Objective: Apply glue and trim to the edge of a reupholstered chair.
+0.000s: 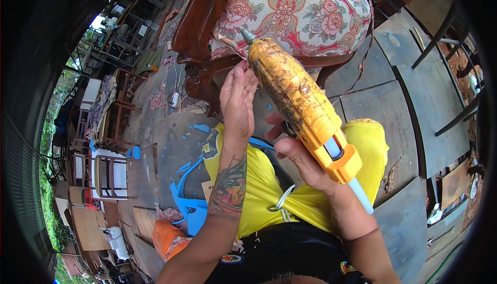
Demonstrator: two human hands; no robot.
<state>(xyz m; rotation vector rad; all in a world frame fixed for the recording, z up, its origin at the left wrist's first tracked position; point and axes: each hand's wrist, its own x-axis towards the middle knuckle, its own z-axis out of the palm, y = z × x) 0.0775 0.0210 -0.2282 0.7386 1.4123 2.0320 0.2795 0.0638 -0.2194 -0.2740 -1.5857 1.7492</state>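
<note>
Reddish, partly free beneath the chair (207, 17): trim strip (231, 44), at the fingertips of the left hand (239, 103); fingers extended, cannot tell if pinching. Ahead of both hands, judged done: floral covering (290, 20) across the seat. Clasped in the right hand (305, 162): yellow glue gun (295, 87), nozzle near the strip, contact unconfirmed. Beyond the right hand, trailing: loose cord (365, 64). Edging judged unfinished. Well left of the left hand: brown-and-white chair (106, 172); nearer, blue offcuts (195, 219). Right of the right hand: thin dark legs (459, 118). In the way: gun body, masking part of the seat edge.
</note>
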